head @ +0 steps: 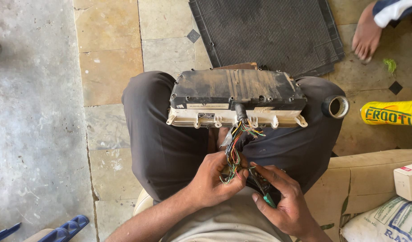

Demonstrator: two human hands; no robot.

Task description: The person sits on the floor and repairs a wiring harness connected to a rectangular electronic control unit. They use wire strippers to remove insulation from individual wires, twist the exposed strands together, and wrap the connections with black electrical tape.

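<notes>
A wire bundle [235, 150] ran top-to-bottom at frame centre, from the dusty black module [236, 95], which lay left-right across the lap, down into the hands. It was pinched by the left hand [215, 181]; a green-handled tool [265, 192] was gripped by the right hand [284, 199]. Bare floor lay at left, while a tape roll [335, 106] sat just off the module's right edge.

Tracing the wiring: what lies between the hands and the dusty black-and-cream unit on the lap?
In the head view, only a bundle of coloured wires spans from the left hand up to the unit.
</notes>
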